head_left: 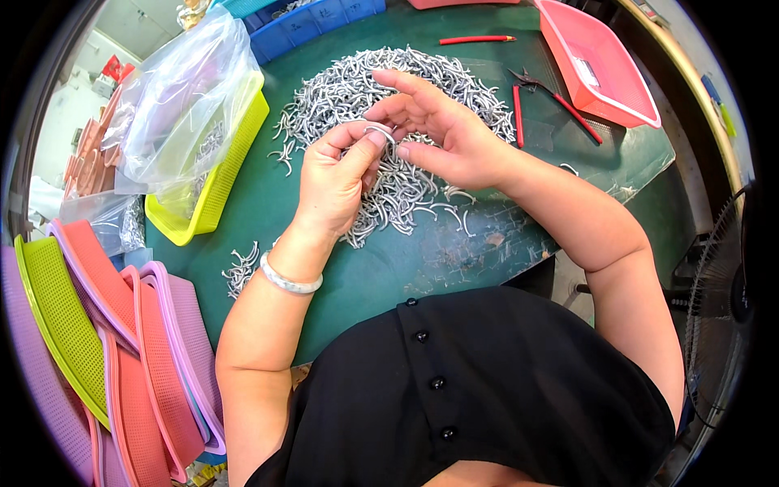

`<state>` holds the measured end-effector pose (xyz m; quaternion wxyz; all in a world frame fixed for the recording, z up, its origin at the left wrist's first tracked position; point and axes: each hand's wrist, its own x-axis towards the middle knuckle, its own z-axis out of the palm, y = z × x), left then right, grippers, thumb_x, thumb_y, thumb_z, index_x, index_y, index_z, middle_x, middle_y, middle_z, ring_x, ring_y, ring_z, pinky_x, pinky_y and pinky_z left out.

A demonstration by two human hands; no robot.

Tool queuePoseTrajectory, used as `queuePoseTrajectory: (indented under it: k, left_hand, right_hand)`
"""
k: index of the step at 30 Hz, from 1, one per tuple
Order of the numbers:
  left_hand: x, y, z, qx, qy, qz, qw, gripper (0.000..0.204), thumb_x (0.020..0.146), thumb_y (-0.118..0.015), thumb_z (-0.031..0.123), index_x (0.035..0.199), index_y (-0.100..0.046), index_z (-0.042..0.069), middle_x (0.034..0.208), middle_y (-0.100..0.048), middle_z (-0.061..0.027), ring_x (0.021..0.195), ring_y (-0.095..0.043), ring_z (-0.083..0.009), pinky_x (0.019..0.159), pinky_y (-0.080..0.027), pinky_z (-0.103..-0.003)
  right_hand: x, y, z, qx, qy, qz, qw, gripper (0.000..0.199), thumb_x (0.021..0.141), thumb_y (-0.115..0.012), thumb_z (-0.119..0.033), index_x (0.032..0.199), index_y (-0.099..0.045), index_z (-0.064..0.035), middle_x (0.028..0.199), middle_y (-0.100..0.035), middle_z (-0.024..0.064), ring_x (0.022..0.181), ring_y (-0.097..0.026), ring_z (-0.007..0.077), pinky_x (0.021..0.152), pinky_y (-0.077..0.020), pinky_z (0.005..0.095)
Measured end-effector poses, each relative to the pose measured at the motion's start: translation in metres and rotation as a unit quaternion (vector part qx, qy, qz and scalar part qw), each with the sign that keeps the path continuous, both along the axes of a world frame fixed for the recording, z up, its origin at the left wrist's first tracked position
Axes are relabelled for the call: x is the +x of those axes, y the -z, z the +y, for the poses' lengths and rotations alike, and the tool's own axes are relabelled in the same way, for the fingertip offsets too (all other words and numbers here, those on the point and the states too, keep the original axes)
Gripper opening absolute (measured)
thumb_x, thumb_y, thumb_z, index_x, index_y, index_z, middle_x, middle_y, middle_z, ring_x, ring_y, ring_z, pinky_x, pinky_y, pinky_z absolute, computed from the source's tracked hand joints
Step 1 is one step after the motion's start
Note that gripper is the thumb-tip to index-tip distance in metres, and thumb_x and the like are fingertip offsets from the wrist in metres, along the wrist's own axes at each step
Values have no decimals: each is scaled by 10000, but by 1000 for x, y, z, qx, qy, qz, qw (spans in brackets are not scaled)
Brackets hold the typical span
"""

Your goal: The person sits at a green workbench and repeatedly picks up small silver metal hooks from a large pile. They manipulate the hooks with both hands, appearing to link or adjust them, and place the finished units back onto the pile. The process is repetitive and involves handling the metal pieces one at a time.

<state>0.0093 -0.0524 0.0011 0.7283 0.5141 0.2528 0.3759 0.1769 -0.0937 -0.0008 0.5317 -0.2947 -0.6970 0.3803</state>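
A small curved silvery metal piece (382, 131) is pinched between the thumb and forefinger of my left hand (337, 166). Close beside it is my right hand (454, 138), its fingers apart and its thumb tip near the end of the piece. Whether that thumb touches the piece I cannot tell. Under and behind both hands spreads a large heap of similar curved metal pieces (333, 89) on the green tabletop (454, 264). A smaller cluster of these pieces (241, 272) lies by my left forearm, which wears a pale bangle.
Red-handled pliers (576, 118) and red rods (477, 39) lie at the far right, near a pink basket (600, 73). A yellow-green basket (231, 166) with plastic bags stands left, below a blue bin (316, 24). Stacked baskets (154, 349) fill the lower left; a fan (718, 300) stands right.
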Motion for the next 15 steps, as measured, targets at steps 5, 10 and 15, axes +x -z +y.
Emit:
queuePoseTrajectory:
  k: [5, 10, 15]
  left_hand:
    - [0, 1, 0, 4, -10, 1, 1000, 37, 831, -570, 80, 856, -595, 70, 626, -479, 35, 508, -375, -29, 433, -284, -164]
    - [2, 1, -1, 1, -35, -8, 999, 60, 827, -575, 80, 845, -617, 42, 618, -519, 42, 485, -399, -9, 423, -299, -152]
    - [2, 1, -2, 9, -46, 11, 999, 40, 822, -581, 80, 845, -602, 54, 620, -482, 49, 507, -382, -15, 428, -286, -152]
  right_hand:
    - [0, -4, -2, -7, -4, -22, 1000, 686, 765, -478, 101, 1362, -188, -72, 1123, -495, 121, 1054, -492, 187, 892, -392, 323]
    - [0, -3, -1, -1, 12, -32, 999, 671, 764, -487, 102, 1353, -212, -67, 1095, -515, 106, 1034, -503, 174, 885, -398, 309]
    - [0, -4, -2, -2, 31, -39, 999, 657, 763, -505, 93, 1343, -235, -62, 1049, -530, 85, 996, -514, 155, 873, -404, 294]
